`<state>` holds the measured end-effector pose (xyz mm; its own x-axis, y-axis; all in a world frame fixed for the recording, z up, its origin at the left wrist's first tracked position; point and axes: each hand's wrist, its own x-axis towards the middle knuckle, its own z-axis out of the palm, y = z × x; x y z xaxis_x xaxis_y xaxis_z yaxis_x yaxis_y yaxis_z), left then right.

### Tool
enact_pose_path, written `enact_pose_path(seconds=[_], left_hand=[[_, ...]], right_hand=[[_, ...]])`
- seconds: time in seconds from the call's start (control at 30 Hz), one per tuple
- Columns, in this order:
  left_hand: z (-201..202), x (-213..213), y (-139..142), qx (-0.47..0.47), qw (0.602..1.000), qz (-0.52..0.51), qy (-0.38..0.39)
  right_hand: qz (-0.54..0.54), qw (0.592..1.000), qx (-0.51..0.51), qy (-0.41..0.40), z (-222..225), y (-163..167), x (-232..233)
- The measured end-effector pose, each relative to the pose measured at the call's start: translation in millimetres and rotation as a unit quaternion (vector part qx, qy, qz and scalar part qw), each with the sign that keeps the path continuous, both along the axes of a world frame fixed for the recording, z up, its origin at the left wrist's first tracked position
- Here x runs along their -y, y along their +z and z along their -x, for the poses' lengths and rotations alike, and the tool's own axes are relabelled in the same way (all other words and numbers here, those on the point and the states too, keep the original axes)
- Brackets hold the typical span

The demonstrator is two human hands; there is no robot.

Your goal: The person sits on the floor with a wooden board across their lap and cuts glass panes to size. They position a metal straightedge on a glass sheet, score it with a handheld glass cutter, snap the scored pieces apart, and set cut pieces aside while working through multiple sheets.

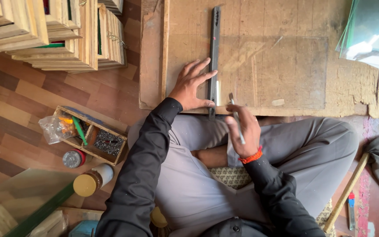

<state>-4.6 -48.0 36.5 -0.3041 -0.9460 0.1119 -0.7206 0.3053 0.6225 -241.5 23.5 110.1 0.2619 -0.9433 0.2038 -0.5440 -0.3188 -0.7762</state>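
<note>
A clear glass sheet [281,72] lies flat on a worn wooden board [360,87] in front of my crossed legs. A long dark straightedge [215,39] runs lengthwise over the glass's left side. My left hand [191,85] presses down flat beside it, fingers spread and touching the ruler. My right hand [244,129] is closed around a thin metal cutting tool [236,116], whose tip sits at the near edge of the glass just right of the straightedge.
Stacks of wooden frames [66,35] stand at the upper left. A small wooden box [91,136] with small parts, a bottle [91,180] and a glass pane [27,197] lie at left. More glass sheets [371,30] rest at upper right. A wooden stick [345,193] lies at right.
</note>
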Motion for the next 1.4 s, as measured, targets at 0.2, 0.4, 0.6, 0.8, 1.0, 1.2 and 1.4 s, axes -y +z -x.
enact_pose_path(seconds=[0.2, 0.4, 0.6, 0.8, 1.0, 1.2, 1.4], left_hand=[[0, 1, -2, -0.008, 1.0, 0.004, 0.0], [2, 3, -2, -0.003, 1.0, 0.009, 0.0], [-2, 4, -6, 0.0, 1.0, 0.008, -0.006], [-5, 4, -6, -0.007, 1.0, 0.011, 0.003], [-9, 7, -9, 0.0, 1.0, 0.019, 0.004], [-14, 8, -13, -0.017, 1.0, 0.016, 0.004], [-19, 9, -11, -0.007, 1.0, 0.019, -0.003]], right_hand=[[-0.052, 0.997, 0.049, -0.006, 12, 17, -6], [0.061, 0.997, -0.049, -0.005, -3, 27, 0], [0.06, 0.992, -0.101, 0.049, -6, 32, 4], [0.064, 0.992, -0.093, 0.053, -24, 11, 69], [0.101, 0.988, -0.111, 0.032, -48, -9, 151], [0.113, 0.988, -0.107, -0.008, -67, -18, 182], [0.162, 0.98, -0.115, 0.021, -71, -32, 196]])
